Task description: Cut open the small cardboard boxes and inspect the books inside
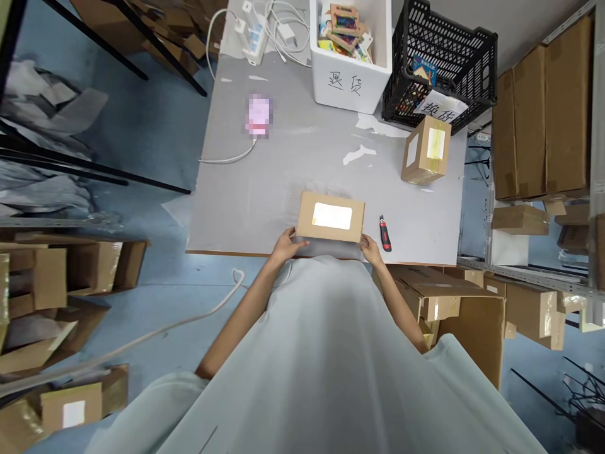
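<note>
Cardboard box (331,221), brown and oblong, is dead centre on my feed, at the near edge of the flat grey tabletop (274,170), long axis running left to right with the right end angled slightly closer to the body. I've got the left hand (286,246) and right hand (371,248) each gripping a near corner, fingers narrow around it, so neither's really nearer; can't tell if it's lifted.
</note>
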A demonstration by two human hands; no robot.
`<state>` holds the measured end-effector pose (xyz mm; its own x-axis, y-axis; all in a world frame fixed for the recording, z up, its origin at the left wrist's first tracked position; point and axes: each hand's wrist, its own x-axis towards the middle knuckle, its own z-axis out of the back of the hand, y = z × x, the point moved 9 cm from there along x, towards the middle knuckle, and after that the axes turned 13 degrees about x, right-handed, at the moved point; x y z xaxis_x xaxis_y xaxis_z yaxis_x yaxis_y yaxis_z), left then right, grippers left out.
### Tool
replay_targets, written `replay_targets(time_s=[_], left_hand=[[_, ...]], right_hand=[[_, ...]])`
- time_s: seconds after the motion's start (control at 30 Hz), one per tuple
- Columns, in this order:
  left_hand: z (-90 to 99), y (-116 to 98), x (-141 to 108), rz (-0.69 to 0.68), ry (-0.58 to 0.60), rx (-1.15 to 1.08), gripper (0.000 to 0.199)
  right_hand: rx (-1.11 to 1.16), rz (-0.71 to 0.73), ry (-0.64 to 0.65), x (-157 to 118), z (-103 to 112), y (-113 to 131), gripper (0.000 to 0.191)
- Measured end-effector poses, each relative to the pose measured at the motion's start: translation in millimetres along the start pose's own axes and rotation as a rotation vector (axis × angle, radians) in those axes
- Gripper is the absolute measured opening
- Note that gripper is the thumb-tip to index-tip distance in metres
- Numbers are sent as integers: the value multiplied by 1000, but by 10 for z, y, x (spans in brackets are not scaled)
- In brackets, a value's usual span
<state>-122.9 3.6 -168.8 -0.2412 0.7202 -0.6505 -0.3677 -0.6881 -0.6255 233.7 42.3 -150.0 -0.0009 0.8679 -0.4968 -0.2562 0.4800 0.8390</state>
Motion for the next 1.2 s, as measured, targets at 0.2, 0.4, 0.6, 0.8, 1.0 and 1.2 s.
replay_targets(time_s=[0.2, 0.4, 0.6, 0.8, 1.0, 1.2], left_hand=[[16, -177, 50, 16, 3, -47, 85], [366, -621, -77, -121, -172, 36, 43], [674, -1004, -234, -273, -293, 113, 41], [678, -852, -175, -196, -314, 119, 34], [554, -680, -124, -193, -302, 73, 33], [503, -434, -52, -155, -268, 0, 45]], right_hand=[[16, 5, 22, -14, -126, 135, 46], [-26, 142, -53, 42, 130, 649, 48], [-216, 293, -132, 76, 300, 1232, 56], [-244, 211, -105, 98, 122, 1114, 53], [-214, 132, -94, 98, 45, 846, 48], [-98, 129, -131, 47, 148, 686, 61]])
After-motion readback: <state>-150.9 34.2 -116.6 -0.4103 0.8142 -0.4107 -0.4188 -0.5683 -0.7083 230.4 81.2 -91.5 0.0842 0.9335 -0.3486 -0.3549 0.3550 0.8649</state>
